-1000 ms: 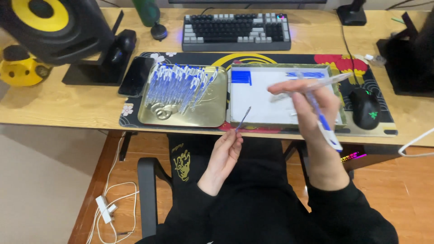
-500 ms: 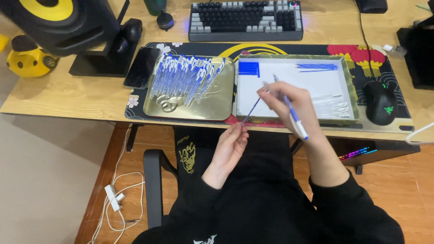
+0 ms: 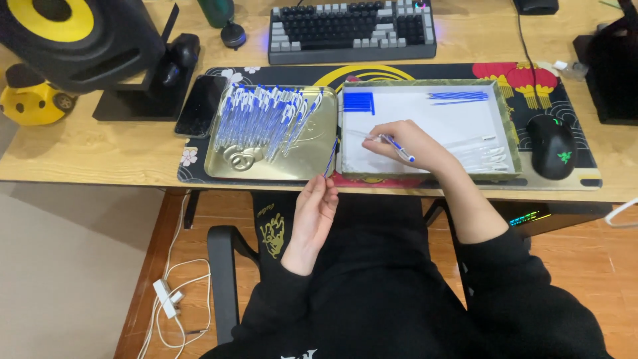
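Note:
My left hand [image 3: 318,209] is below the desk edge and pinches a thin blue pen refill [image 3: 330,157] that points up toward the desk. My right hand [image 3: 407,144] rests over the white-lined tray [image 3: 505,113] and holds a blue-and-white pen [image 3: 397,147], with its fingers near a clear pen barrel [image 3: 364,135] lying in the tray. The tray also holds blue caps [image 3: 359,103], several blue refills [image 3: 458,97] and clear barrels [image 3: 485,156]. A gold tray [image 3: 226,163] to the left is heaped with assembled blue pens [image 3: 266,116].
A keyboard [image 3: 352,30] lies behind the trays on the desk mat [image 3: 585,179]. A black mouse [image 3: 551,146] sits right of the white tray, a phone [image 3: 201,104] left of the gold one. A speaker [image 3: 73,36] and a yellow object [image 3: 30,103] stand far left.
My right hand has come down from above the tray's front edge onto the white tray with the pen. My left hand with the refill has barely moved. The camera view shifted slightly.

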